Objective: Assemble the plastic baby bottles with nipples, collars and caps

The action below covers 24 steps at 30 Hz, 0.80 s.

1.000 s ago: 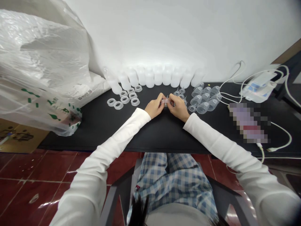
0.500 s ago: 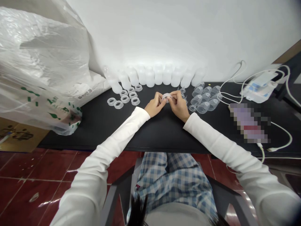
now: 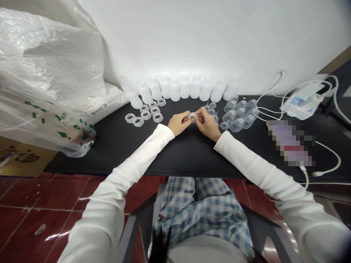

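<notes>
Between both hands, over the middle of the black table (image 3: 175,153), is a translucent bottle collar ring (image 3: 193,115). My left hand (image 3: 179,122) pinches its left side; my right hand (image 3: 207,123) grips its right side, the fingers partly hiding it. Whether a nipple sits inside the ring I cannot tell. Several similar collar rings (image 3: 145,115) lie to the left. Right beside my right hand are several clear bottle nipples (image 3: 212,105), some of them behind the fingers. Farther right, several clear dome caps (image 3: 237,125) lie in rows.
Several frosted white bottles (image 3: 174,89) stand in a row along the wall. Large plastic bags (image 3: 55,62) fill the left side. On the right lie a blurred-out phone (image 3: 290,143), white cables (image 3: 329,166) and a charger block (image 3: 304,100).
Both hands have shifted slightly, and the ring now sits a little lower and tilted differently. My right fingers have curled further around it. The other things have stayed put.
</notes>
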Available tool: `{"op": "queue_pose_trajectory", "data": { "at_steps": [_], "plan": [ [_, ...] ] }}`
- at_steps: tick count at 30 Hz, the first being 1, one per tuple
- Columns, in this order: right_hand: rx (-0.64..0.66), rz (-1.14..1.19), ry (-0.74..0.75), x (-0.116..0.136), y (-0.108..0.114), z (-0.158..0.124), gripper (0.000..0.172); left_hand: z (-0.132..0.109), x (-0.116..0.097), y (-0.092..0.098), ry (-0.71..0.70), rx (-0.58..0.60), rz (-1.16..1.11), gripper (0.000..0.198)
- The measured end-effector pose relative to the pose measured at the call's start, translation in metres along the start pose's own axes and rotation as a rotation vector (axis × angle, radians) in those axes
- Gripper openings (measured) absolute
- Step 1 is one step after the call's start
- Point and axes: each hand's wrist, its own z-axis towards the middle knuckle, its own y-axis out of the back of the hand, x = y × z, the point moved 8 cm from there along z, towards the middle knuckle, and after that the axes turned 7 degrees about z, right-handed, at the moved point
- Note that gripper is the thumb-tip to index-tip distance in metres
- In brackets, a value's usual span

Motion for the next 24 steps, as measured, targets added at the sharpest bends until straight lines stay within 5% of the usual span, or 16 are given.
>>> {"op": "queue_pose_trajectory", "data": {
  "at_steps": [17,24],
  "plan": [
    [-0.045,-0.08,-0.032,0.0026,0.0043,-0.0004,0.011,-0.0053,-0.0069,0.0027,0.06,-0.007,0.125,0.038],
    [-0.015,0.029,-0.066,-0.0037,0.0001,-0.0016,0.028,-0.0039,-0.0029,0.0029,0.066,-0.001,0.038,0.035]
  ]
}}
